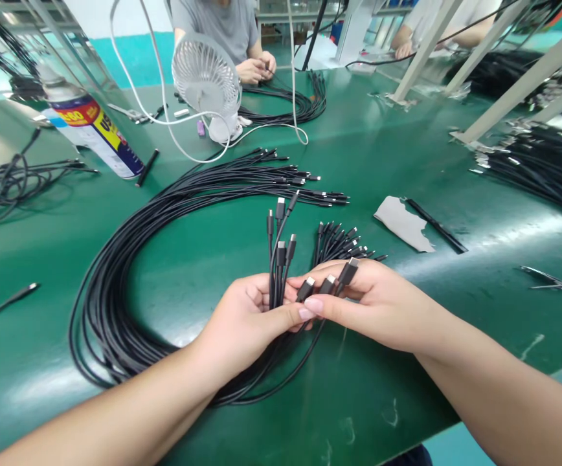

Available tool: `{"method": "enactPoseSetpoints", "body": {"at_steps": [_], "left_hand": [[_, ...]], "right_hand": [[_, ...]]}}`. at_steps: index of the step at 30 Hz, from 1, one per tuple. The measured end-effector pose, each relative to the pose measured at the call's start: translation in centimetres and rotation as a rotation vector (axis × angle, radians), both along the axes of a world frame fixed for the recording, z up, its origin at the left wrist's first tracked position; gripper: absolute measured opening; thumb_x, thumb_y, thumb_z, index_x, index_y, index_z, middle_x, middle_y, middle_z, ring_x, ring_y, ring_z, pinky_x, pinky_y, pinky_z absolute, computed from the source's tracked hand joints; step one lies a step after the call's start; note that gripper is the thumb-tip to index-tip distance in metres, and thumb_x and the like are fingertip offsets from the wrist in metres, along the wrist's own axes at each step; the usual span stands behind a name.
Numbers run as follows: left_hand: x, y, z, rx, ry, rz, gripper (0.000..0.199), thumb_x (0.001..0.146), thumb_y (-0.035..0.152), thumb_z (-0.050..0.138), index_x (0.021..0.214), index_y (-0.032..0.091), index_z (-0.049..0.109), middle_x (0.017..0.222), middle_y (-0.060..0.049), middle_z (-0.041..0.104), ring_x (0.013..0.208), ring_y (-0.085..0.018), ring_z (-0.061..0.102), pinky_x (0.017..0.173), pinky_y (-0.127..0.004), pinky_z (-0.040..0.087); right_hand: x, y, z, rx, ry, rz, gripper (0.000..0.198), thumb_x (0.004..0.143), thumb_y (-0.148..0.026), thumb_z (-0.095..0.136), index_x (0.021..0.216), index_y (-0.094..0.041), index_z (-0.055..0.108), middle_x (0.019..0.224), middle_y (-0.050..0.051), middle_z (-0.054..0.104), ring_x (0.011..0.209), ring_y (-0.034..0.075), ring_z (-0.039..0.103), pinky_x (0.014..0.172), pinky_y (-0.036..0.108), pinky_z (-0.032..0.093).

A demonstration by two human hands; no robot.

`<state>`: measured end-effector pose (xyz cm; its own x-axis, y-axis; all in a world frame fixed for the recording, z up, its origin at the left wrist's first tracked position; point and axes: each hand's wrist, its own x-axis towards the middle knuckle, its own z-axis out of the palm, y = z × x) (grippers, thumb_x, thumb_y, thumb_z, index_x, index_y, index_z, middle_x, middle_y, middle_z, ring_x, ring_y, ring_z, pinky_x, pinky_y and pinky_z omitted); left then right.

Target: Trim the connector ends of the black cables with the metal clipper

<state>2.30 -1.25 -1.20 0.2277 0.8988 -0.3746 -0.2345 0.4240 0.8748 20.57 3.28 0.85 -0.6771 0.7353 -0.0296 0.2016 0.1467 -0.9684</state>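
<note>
Several black USB cables rise upright out of my left hand, whose fingers and thumb are closed round them just below the plugs. My right hand pinches a few more cable ends, their metal tips pointing up and to the right. Both thumbs meet at the middle, nearly touching. Behind my right hand a cluster of plug ends fans out over the green table. From there a thick bundle of black cables curves round to the left, its far ends lying beyond my hands.
A white fan with a looping white cord and a spray can stand at the back left. Paper scrap, a black strip and tweezers lie right. Metal posts rise there. A person's hands work opposite.
</note>
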Motion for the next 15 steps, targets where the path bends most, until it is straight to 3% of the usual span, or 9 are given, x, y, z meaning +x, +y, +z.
{"method": "enactPoseSetpoints", "body": {"at_steps": [5, 10, 15], "left_hand": [[0.05, -0.05, 0.02, -0.01, -0.028, 0.014, 0.025, 0.063, 0.025, 0.093, 0.069, 0.014, 0.07, 0.061, 0.0, 0.071, 0.059, -0.011, 0.061, 0.061, -0.022, 0.049], [-0.06, -0.07, 0.01, -0.017, -0.033, 0.021, 0.023, 0.061, 0.018, 0.092, 0.07, 0.014, 0.071, 0.061, 0.001, 0.071, 0.059, -0.011, 0.061, 0.061, -0.022, 0.049], [0.0, 0.04, -0.15, -0.021, -0.04, 0.024, 0.023, 0.059, 0.015, 0.092, 0.069, 0.015, 0.072, 0.06, 0.001, 0.072, 0.058, -0.011, 0.061, 0.06, -0.022, 0.049]], "right_hand": [[0.11, -0.02, -0.15, 0.016, -0.02, -0.019, 0.016, 0.09, -0.029, 0.066, 0.087, -0.018, 0.077, 0.091, 0.006, 0.078, 0.091, 0.022, 0.074, 0.076, 0.03, 0.06], [-0.05, -0.07, -0.43, -0.068, 0.049, -0.008, 0.013, 0.089, -0.022, 0.064, 0.088, -0.017, 0.076, 0.087, 0.004, 0.077, 0.082, 0.019, 0.075, 0.076, 0.029, 0.061], [-0.73, -0.16, -0.41, -0.125, 0.076, -0.103, 0.007, 0.08, -0.017, 0.069, 0.083, -0.017, 0.076, 0.079, 0.002, 0.076, 0.072, 0.018, 0.075, 0.069, 0.028, 0.062]]}}
